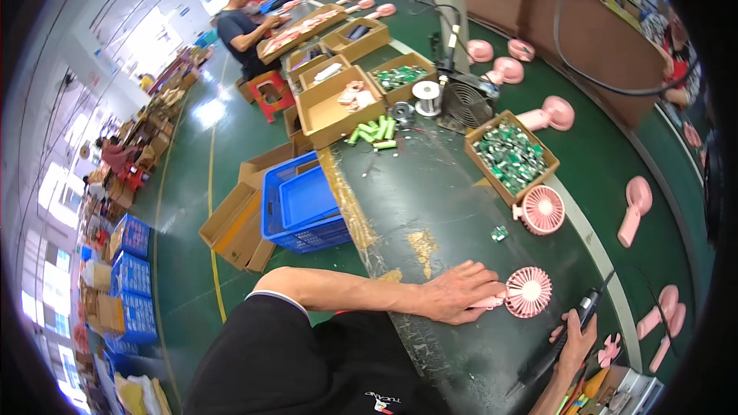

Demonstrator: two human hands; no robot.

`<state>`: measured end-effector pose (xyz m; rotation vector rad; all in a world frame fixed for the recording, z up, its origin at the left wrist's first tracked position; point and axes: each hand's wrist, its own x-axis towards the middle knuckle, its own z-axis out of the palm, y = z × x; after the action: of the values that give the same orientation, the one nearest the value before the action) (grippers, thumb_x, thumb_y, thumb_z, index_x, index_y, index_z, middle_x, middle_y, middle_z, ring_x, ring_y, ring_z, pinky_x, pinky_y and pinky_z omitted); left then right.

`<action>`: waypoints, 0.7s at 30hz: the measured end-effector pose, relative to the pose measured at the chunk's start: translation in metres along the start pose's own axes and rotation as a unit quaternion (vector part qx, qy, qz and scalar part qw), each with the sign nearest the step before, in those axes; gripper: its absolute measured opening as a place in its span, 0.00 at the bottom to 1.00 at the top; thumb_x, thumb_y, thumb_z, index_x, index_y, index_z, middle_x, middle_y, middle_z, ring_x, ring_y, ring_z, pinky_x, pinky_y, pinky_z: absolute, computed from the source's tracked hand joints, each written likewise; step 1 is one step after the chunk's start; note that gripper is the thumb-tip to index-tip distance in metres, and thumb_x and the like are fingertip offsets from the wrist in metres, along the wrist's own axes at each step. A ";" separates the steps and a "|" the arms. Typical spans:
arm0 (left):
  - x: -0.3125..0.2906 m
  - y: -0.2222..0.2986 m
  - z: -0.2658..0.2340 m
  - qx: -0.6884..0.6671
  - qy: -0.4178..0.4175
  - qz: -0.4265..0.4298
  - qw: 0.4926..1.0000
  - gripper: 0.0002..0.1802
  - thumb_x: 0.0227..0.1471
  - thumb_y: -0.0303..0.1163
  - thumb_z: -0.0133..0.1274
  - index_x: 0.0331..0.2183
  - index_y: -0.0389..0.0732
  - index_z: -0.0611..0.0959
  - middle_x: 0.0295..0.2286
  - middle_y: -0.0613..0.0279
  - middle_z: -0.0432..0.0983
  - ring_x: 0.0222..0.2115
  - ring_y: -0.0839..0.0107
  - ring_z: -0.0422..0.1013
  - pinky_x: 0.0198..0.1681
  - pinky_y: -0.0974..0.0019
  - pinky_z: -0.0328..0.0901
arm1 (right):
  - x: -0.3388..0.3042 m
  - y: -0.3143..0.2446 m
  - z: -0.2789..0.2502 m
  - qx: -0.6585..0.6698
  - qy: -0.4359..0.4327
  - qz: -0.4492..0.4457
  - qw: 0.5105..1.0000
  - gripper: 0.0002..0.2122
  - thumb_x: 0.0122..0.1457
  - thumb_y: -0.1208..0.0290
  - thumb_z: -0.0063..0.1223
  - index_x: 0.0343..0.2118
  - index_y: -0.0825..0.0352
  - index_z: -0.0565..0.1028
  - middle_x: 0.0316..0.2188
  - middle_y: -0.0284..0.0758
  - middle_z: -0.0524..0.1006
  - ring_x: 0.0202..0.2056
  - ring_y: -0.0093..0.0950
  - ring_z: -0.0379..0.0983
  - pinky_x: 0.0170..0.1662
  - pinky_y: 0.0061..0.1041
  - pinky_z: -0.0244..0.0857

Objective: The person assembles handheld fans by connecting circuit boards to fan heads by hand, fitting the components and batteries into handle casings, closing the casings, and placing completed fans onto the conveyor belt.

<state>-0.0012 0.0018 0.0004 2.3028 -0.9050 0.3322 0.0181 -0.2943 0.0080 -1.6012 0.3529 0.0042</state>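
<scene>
Pink fan (520, 294) crosswise, grille (529, 292) rightward.

We see bright light from the windows (58, 194) at left, glare on the green floor (184, 200), and straight lines bending toward blackened corners.

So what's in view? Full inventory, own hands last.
handheld fan: 1, pink, at left hand
corded tool: 1, black, in right hand
second fan: 1, pink, beside nearer board box
loose circuit board: 1, green, table
board boxes: 2, brown, table
cylinders: several, green, table
spool: 1, white, table
other fans: many, pink, right
crates: several, blue, left floor
stool: 1, red, upper left
other people: several, background; too small to count
left hand: 1, bare, on fan handle
right hand: 1, bare, lower right
</scene>
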 end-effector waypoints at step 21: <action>-0.009 -0.004 0.021 0.014 0.110 0.069 0.991 0.20 0.39 0.33 0.56 0.38 0.40 0.74 0.30 0.57 0.65 0.33 0.58 0.63 0.35 0.57 0.57 | 0.010 0.022 -0.021 -0.025 -0.037 -0.148 0.988 0.10 0.60 0.76 0.51 0.40 0.78 0.70 0.27 0.42 0.74 0.17 0.30 0.69 0.19 0.28 0.64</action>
<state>-0.0049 -0.0041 -0.0217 2.1814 -0.9527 0.6481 0.0179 -0.3171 -0.0143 -1.6851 0.0559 -0.1556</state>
